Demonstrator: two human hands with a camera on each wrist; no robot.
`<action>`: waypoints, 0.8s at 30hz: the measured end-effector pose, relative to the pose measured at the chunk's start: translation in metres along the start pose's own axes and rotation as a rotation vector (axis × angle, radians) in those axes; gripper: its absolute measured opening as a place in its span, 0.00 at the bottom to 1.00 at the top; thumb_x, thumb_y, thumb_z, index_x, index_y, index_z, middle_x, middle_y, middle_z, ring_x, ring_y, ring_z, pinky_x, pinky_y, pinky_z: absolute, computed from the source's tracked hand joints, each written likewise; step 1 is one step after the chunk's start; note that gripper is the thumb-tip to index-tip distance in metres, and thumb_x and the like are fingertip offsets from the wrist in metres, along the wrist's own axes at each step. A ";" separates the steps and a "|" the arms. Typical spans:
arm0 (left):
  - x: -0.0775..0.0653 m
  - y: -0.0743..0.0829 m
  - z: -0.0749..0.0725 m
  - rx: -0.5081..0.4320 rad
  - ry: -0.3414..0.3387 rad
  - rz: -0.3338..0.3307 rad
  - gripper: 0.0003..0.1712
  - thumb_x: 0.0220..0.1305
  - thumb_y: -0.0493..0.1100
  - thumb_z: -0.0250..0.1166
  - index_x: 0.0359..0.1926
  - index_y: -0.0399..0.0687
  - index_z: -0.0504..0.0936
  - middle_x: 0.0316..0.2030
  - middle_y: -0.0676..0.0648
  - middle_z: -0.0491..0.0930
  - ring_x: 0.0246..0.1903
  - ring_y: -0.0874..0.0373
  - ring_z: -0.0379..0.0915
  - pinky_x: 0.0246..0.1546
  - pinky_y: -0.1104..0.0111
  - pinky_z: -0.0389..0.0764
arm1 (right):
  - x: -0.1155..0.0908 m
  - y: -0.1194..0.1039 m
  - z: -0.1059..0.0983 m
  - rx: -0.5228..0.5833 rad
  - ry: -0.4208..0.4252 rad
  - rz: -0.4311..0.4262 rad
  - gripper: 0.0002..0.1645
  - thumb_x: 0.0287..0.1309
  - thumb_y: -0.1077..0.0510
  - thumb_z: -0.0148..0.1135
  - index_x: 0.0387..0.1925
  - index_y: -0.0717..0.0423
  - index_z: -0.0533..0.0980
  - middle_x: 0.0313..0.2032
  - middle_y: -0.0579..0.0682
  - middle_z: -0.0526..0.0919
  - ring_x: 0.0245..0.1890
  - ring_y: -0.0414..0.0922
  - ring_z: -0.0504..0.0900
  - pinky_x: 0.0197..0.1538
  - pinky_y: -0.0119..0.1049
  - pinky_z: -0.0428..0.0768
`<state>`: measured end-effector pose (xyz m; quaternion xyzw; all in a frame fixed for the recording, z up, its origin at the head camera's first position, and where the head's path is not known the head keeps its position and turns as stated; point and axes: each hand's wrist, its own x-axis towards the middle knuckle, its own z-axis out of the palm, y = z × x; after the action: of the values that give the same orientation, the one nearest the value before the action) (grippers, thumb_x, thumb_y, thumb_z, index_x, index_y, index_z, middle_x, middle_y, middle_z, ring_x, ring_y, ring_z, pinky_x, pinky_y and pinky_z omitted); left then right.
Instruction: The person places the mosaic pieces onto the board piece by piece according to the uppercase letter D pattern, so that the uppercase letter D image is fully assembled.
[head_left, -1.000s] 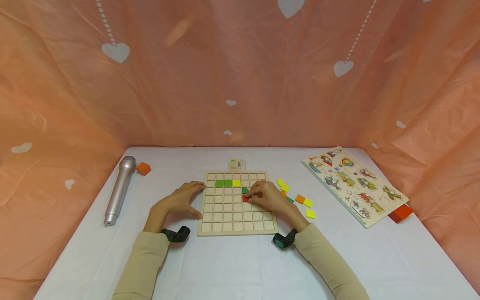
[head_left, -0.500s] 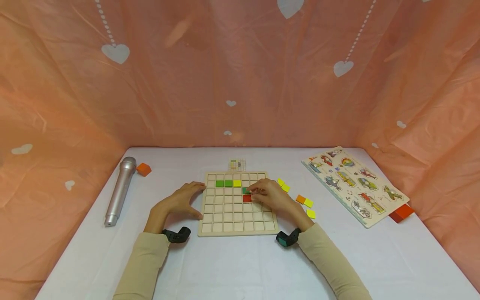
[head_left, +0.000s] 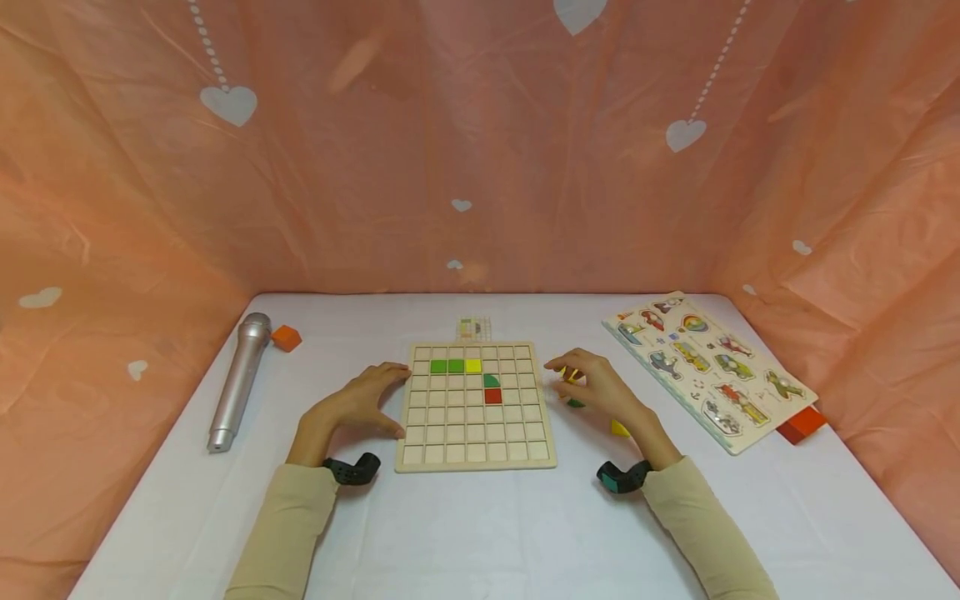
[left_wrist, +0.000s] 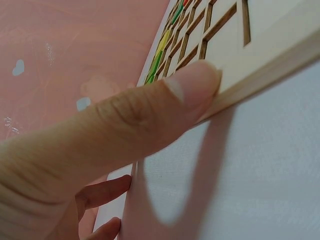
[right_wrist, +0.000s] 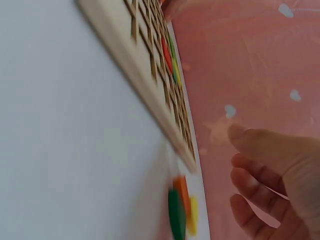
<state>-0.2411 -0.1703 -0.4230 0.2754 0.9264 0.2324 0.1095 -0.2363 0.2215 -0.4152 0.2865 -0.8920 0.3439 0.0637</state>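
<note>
A wooden grid board (head_left: 475,470) lies mid-table with two green squares (head_left: 447,367) and a yellow square (head_left: 472,366) in one row. Lower right of these sit a green quarter-round tile (head_left: 491,381) and, directly below it, a red square (head_left: 492,396). My left hand (head_left: 358,403) rests at the board's left edge; in the left wrist view the thumb (left_wrist: 192,87) touches its rim. My right hand (head_left: 592,385) is above loose tiles just right of the board, fingers spread and holding nothing. It partly hides them; a green tile (right_wrist: 176,212) and an orange tile (right_wrist: 182,194) show below it.
A small pattern card (head_left: 474,328) lies behind the board. At left are a silver microphone (head_left: 242,383) and an orange block (head_left: 287,337). A picture peg puzzle (head_left: 708,371) leans over a red block (head_left: 801,426) at right. A yellow tile (head_left: 620,428) lies near the right wrist.
My right hand has let go of the green quarter-round tile on the board and moved right, over the loose tiles. My left hand has stayed at the board's edge.
</note>
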 end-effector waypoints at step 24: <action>-0.001 0.000 0.000 0.004 0.008 0.007 0.55 0.36 0.52 0.78 0.64 0.34 0.63 0.64 0.35 0.61 0.64 0.36 0.53 0.63 0.45 0.58 | -0.028 0.025 -0.004 -0.229 -0.033 0.148 0.14 0.42 0.50 0.75 0.29 0.52 0.81 0.27 0.40 0.78 0.33 0.41 0.71 0.37 0.35 0.72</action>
<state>-0.2405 -0.1703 -0.4229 0.2783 0.9262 0.2318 0.1046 -0.2275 0.2521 -0.4357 0.2164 -0.9450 0.2389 0.0555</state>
